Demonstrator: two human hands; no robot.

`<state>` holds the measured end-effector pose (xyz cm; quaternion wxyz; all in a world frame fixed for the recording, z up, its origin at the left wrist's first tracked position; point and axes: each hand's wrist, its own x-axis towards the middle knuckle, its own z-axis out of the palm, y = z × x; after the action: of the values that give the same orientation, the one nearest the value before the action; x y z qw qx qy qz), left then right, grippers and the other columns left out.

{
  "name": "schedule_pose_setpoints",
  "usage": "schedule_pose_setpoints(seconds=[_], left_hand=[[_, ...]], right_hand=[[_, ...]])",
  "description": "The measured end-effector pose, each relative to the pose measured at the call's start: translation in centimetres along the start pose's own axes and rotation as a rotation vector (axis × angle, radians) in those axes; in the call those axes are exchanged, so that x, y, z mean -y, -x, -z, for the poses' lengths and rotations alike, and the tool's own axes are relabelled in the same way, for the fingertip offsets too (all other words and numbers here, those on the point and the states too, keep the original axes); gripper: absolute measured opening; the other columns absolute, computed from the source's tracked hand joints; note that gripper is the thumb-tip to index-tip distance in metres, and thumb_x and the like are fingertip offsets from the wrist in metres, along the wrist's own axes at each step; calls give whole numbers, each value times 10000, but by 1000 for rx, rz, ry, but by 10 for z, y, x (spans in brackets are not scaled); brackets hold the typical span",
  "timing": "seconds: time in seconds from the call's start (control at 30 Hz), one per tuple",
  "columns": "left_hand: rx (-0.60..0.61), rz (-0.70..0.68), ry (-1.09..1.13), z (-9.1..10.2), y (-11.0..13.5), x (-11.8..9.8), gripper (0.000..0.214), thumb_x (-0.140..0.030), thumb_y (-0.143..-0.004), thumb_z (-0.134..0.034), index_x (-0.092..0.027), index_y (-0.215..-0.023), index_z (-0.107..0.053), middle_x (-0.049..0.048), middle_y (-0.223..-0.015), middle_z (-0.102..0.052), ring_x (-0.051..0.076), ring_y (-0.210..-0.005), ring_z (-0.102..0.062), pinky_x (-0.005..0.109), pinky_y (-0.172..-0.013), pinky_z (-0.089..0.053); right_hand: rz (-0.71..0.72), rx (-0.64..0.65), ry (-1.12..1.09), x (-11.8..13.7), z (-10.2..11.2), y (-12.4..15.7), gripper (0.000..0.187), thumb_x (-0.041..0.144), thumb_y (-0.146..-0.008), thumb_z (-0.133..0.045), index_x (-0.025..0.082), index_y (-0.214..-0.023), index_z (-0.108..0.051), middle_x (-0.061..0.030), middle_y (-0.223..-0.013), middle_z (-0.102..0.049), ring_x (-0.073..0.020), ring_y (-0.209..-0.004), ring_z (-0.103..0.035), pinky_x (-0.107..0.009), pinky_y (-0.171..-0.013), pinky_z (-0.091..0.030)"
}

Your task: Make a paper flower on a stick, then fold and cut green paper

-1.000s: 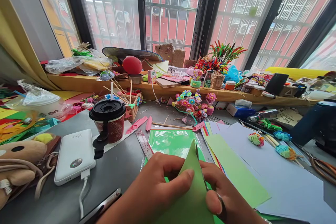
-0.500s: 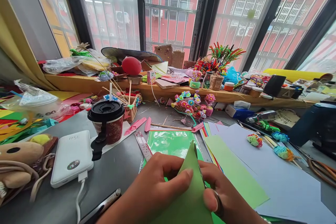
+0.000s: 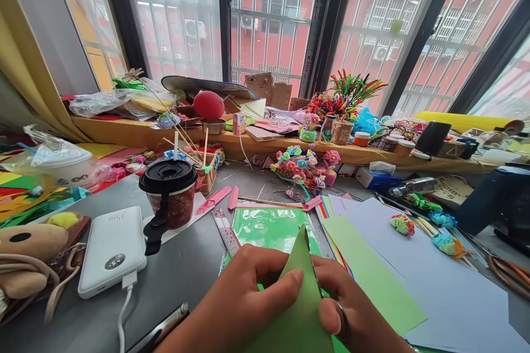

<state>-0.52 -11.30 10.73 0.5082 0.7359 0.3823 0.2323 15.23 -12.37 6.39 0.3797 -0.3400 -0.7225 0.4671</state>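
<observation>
Low in the middle of the head view, my left hand (image 3: 252, 292) pinches a light green sheet of paper (image 3: 301, 309), its thumb lying flat on the near face. The sheet stands tilted, with a narrow tip pointing up. At its right edge my right hand (image 3: 356, 309) is closed round scissors (image 3: 343, 322). A dark handle loop circles the right thumb, and a thin strip of blade shows along the paper's edge; most of the scissors is hidden behind the sheet and fingers. Beneath the hands lies a shiny green pack (image 3: 265, 226) in clear plastic.
Left of my hands are a lidded cup (image 3: 169, 193), a white power bank (image 3: 114, 253) with a cable, and a ruler (image 3: 226, 230). White sheets (image 3: 447, 281) and a light green strip (image 3: 368, 270) spread on the right. Craft flowers (image 3: 296, 165) stand behind, below a crowded windowsill.
Both hands, the paper and the scissors hold nearly the same pose. The camera view has shifted very slightly.
</observation>
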Motion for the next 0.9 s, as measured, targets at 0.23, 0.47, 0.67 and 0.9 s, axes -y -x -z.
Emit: schedule_pose_setpoints(seconds=[0.23, 0.47, 0.67, 0.9], left_hand=[[-3, 31, -7, 0, 2, -1, 320, -367, -754, -400, -141, -548, -494, -40, -534, -342, 89, -531, -324, 184, -466, -246], [0, 23, -18, 0, 3, 2, 327, -363, -766, -394, -136, -554, -499, -38, -535, -343, 87, -531, -329, 177, -462, -253], [-54, 72, -69, -2, 5, 5, 373, -432, -755, -407, -141, -587, -570, -3, -587, -457, 127, -615, -410, 172, -473, -297], [-71, 14, -137, -5, 8, 6, 414, -459, -773, -395, -148, -625, -626, 5, -615, -547, 133, -612, -448, 171, -488, -332]], right_hand=[[-19, -4, 7, 0, -2, 0, 708, 779, -584, -312, 131, -586, -596, -43, -720, -501, -148, -627, -461, -234, -561, -400], [-18, 11, -14, -3, 0, 1, 731, 771, -591, -301, 137, -689, -652, -63, -820, -541, -183, -717, -507, -253, -628, -426], [-17, 21, -23, -3, 2, 6, 717, 764, -599, -308, 143, -716, -647, -66, -843, -547, -192, -731, -515, -269, -656, -435], [9, 45, -16, -1, 2, 7, 719, 782, -592, -267, 160, -646, -622, -68, -799, -561, -201, -718, -536, -289, -664, -448]])
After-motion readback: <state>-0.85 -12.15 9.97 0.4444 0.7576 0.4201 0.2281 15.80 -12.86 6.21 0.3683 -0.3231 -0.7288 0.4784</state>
